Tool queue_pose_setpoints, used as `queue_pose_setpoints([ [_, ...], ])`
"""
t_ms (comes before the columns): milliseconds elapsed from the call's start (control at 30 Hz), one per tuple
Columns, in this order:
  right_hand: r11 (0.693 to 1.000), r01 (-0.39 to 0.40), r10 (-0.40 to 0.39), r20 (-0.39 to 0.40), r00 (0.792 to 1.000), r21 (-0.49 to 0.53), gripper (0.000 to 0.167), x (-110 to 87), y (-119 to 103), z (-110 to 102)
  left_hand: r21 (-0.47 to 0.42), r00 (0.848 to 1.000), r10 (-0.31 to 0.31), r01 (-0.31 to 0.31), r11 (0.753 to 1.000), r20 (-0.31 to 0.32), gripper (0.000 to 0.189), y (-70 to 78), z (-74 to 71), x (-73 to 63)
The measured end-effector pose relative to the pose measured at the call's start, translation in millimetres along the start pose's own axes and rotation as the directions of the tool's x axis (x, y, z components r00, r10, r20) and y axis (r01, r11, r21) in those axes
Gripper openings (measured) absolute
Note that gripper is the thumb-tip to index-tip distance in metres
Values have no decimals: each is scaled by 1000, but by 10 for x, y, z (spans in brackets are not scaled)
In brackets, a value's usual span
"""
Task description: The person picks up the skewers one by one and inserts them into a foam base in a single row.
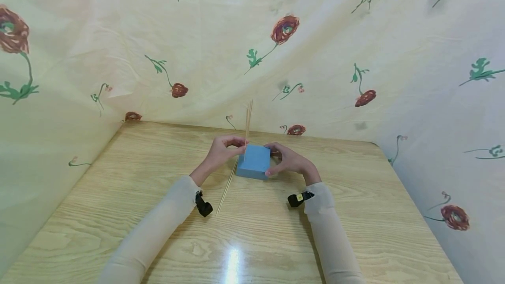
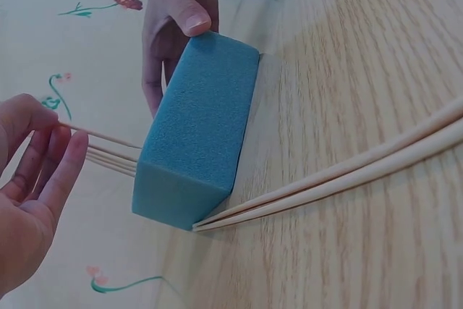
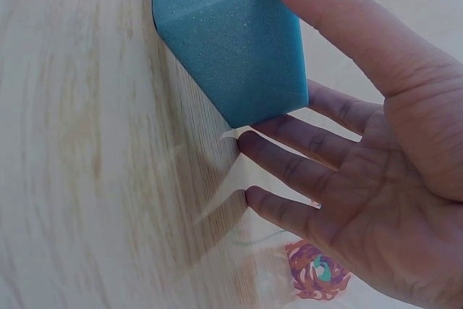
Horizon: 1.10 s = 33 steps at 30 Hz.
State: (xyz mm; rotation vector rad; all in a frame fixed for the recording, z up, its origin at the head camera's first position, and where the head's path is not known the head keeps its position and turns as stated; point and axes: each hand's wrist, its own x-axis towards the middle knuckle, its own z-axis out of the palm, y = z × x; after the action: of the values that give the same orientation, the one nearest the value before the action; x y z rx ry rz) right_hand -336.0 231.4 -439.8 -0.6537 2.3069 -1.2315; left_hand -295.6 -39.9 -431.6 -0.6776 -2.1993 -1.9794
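Observation:
A blue foam block sits on the wooden table with several thin wooden sticks standing up from its left side. My left hand is at that side; its thumb and fingertips pinch one stick just above the block in the left wrist view. From the right, my right hand holds the block, thumb on the near corner and fingers around the far side. In the right wrist view, two fingers of the right hand extend past the block's edge, close over the table.
Two more wooden sticks lie on the table, running from the block's left edge toward the front. A flower-patterned cloth hangs behind the table and along both sides. Dark wrist cameras are strapped over both sleeves.

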Motion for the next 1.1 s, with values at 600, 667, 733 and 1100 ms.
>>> queue_pose_setpoints([
  [600,1000,-1,1,0,1000,3,92,-8,-3,6,27,999,14,-13,1000,-35,17,-19,4,6],
  [667,1000,2,-2,0,1000,2,92,-7,-4,6,23,999,12,-11,1000,-32,18,-24,4,8],
  [733,1000,3,-3,0,1000,3,92,-5,-3,6,20,1000,11,-11,1000,-29,19,-23,5,7],
  [1100,1000,-5,5,0,1000,-1,93,-13,-8,4,15,999,0,0,1000,-49,17,-32,7,10],
])
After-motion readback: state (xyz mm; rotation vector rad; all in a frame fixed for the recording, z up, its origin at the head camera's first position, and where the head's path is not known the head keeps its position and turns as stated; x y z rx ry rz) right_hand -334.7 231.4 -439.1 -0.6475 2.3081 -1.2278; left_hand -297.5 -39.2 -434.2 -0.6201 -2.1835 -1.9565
